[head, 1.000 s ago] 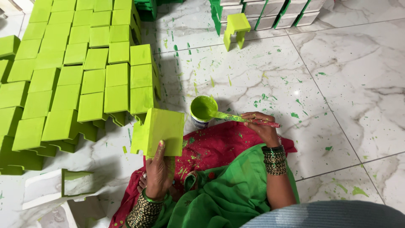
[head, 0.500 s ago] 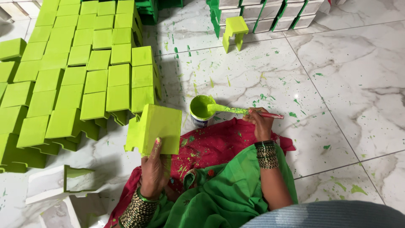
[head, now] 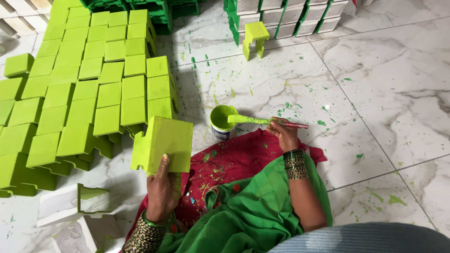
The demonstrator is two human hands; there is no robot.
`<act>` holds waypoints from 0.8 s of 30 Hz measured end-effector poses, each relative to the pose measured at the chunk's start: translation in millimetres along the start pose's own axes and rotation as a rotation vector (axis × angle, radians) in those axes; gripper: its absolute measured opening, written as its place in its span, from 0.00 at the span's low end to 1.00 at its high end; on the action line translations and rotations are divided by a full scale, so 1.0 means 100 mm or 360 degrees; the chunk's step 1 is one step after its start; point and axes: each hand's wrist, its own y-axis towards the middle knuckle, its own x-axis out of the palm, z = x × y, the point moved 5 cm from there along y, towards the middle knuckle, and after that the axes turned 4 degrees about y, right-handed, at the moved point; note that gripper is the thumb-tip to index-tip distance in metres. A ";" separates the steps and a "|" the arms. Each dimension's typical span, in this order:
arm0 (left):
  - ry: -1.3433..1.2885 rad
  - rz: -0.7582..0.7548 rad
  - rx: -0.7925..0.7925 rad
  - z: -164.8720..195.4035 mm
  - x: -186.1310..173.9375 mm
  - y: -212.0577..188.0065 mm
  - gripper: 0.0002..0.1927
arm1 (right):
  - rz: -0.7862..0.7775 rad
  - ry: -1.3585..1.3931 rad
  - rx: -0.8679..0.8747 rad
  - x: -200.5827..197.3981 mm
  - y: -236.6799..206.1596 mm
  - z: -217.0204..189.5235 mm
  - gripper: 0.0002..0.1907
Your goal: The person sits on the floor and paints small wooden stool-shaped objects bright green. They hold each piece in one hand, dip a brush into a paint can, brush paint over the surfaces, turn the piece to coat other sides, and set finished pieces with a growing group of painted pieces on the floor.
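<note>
My left hand (head: 162,189) grips a lime-green painted block (head: 162,143) by its lower edge, holding it upright above a red cloth (head: 229,161). My right hand (head: 282,134) holds a paintbrush (head: 262,121) with a reddish handle; its green-loaded bristles rest on the rim of a small paint can (head: 221,122) full of lime-green paint. The can stands on the marble floor just beyond the cloth, between my two hands.
Rows of green painted blocks (head: 89,93) cover the floor at left. Unpainted white blocks (head: 70,206) lie at lower left. A green stool-shaped piece (head: 255,35) and stacked white-and-green pieces (head: 290,16) stand at the back. Green splatter marks the marble floor (head: 375,84).
The brush has stayed at the paint can, shifting slightly over its rim. My left hand keeps the block upright, nearly still.
</note>
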 end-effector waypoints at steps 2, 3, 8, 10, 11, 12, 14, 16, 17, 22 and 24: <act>-0.0008 -0.0004 0.0010 0.03 -0.06 -0.03 0.22 | 0.0001 -0.0037 -0.0010 0.02 -0.03 0.02 0.15; -0.0009 -0.0010 0.0012 0.05 -0.09 -0.04 0.22 | -0.0007 -0.0040 -0.0044 0.04 -0.05 0.03 0.14; -0.0011 -0.0019 0.0027 0.15 -0.18 -0.12 0.22 | 0.0091 -0.0115 -0.0168 0.12 -0.18 0.00 0.14; -0.0039 -0.0056 0.0019 0.15 -0.16 -0.15 0.22 | 0.0115 -0.0155 -0.0189 0.12 -0.22 -0.04 0.14; -0.0046 -0.0056 0.0009 0.16 -0.17 -0.16 0.22 | 0.0127 -0.0166 -0.0186 0.12 -0.27 -0.04 0.13; -0.0053 -0.0057 0.0012 0.18 -0.18 -0.16 0.22 | 0.0136 -0.0165 -0.0182 0.13 -0.29 -0.04 0.13; -0.0038 -0.0035 -0.0013 0.16 -0.16 -0.15 0.22 | 0.0151 -0.0161 -0.0173 0.14 -0.33 -0.07 0.13; -0.0049 -0.0040 -0.0018 0.16 -0.13 -0.11 0.22 | 0.0118 -0.0175 -0.0146 0.18 -0.34 -0.09 0.12; -0.0066 -0.0050 -0.0026 0.13 -0.10 -0.09 0.22 | 0.0104 -0.0184 -0.0129 0.20 -0.34 -0.10 0.12; -0.0079 -0.0079 -0.0086 0.00 0.01 -0.04 0.22 | -0.0015 -0.0094 -0.0104 0.24 -0.29 -0.08 0.12; -0.0057 -0.0072 -0.0071 -0.03 0.03 0.01 0.22 | -0.0030 -0.0047 -0.0116 0.21 -0.26 -0.06 0.13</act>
